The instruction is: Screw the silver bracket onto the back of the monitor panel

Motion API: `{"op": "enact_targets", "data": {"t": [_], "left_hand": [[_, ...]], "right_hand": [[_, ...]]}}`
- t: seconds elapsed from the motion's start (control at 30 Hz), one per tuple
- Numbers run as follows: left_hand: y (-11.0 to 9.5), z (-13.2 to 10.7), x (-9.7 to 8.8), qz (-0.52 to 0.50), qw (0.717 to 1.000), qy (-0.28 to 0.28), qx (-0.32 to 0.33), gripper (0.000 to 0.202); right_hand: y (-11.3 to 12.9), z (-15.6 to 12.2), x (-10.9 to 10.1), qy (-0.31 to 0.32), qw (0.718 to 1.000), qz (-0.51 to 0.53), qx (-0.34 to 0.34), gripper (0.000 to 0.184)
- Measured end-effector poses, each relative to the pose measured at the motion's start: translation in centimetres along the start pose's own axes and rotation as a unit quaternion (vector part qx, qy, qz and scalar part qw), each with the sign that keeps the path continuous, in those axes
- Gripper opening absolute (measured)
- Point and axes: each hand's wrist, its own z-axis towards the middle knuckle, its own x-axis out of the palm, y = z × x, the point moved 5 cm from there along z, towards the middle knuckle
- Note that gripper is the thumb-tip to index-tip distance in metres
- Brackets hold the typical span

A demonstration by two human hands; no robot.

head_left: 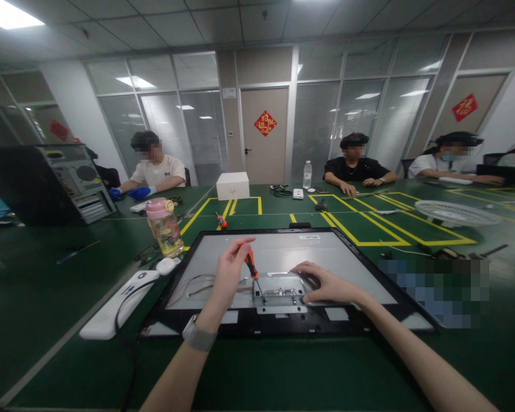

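Observation:
An orange and black screwdriver (251, 264) is pinched by its handle in my left hand (232, 266), tilted, with its tip down at the left front part of a metal bracket (278, 280). My right hand (326, 284) curls its thumb and fingers round the right end of that bracket. Ports and small screws show along the bracket's front side. It sits on the grey back of a black-framed display panel (339, 254), which lies flat in front of me. Thin wires (195, 286) run from the bracket's left side over the panel.
At left lie a white power bank (118, 306) with a black cable and a pink-lidded bottle (163, 226). A computer case (75, 180) stands farther left. Beyond the panel are a white box (232, 186) and a water bottle (308, 174). Several people sit across the green table.

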Motion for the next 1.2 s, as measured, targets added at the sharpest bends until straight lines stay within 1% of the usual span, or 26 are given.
{"op": "enact_targets", "data": {"t": [0.23, 0.3, 0.4, 0.5, 0.6, 0.67, 0.73, 0.8, 0.9, 0.97, 1.03, 1.1, 1.17, 1.2], "left_hand": [[-0.5, -0.1, 0.7, -0.070, 0.997, 0.032, -0.024, 0.042], [-0.6, -0.1, 0.7, -0.073, 0.996, 0.037, -0.030, 0.041], [-0.4, -0.1, 0.3, -0.022, 0.999, 0.016, -0.018, 0.035], [-0.4, 0.0, -0.2, 0.040, 0.999, -0.013, 0.008, 0.028], [-0.6, -0.1, -0.1, 0.032, 0.999, -0.007, 0.028, 0.032], [-0.9, -0.2, 0.2, 0.023, 0.999, 0.004, 0.026, 0.036], [-1.3, -0.4, 0.5, 0.053, 0.998, 0.002, 0.031, 0.035], [-1.9, -0.6, 0.6, 0.091, 0.994, -0.005, 0.062, 0.028], [-2.5, -0.9, 0.5, 0.130, 0.984, -0.031, 0.116, 0.016], [-2.6, -0.9, 0.3, 0.131, 0.983, -0.040, 0.126, 0.016], [-2.4, -0.8, 0.4, 0.103, 0.989, -0.025, 0.105, 0.026], [-1.9, -0.6, 0.5, 0.061, 0.996, -0.001, 0.066, 0.034], [-1.6, -0.4, 0.5, 0.046, 0.998, 0.005, 0.046, 0.032], [-1.7, -0.4, 0.4, 0.053, 0.997, -0.003, 0.051, 0.028]], "right_hand": [[-0.1, 0.1, 0.0, -0.001, 1.000, -0.004, -0.001, 0.072], [-0.1, 0.1, 0.0, -0.001, 1.000, -0.005, 0.000, 0.073], [-0.3, 0.0, 0.1, -0.003, 1.000, -0.006, -0.001, 0.074], [-0.3, 0.0, 0.1, -0.003, 1.000, -0.002, -0.006, 0.074], [-0.5, 0.1, 0.1, -0.002, 1.000, 0.000, -0.004, 0.074], [-0.6, 0.1, 0.1, -0.005, 1.000, -0.002, -0.005, 0.074], [-0.6, 0.2, 0.1, -0.008, 1.000, -0.004, -0.010, 0.074], [-0.7, 0.2, 0.1, -0.007, 1.000, -0.004, -0.013, 0.074], [-0.6, 0.2, 0.1, -0.003, 1.000, -0.001, -0.008, 0.073], [-0.5, 0.1, 0.1, -0.003, 1.000, 0.000, -0.007, 0.073], [-0.4, 0.1, 0.1, -0.003, 1.000, 0.000, -0.007, 0.072], [-0.4, 0.1, 0.1, -0.002, 1.000, 0.000, -0.005, 0.073], [-0.4, 0.1, 0.1, -0.002, 1.000, 0.001, -0.006, 0.073], [-0.4, 0.2, 0.1, -0.003, 1.000, 0.001, -0.007, 0.073]]}}
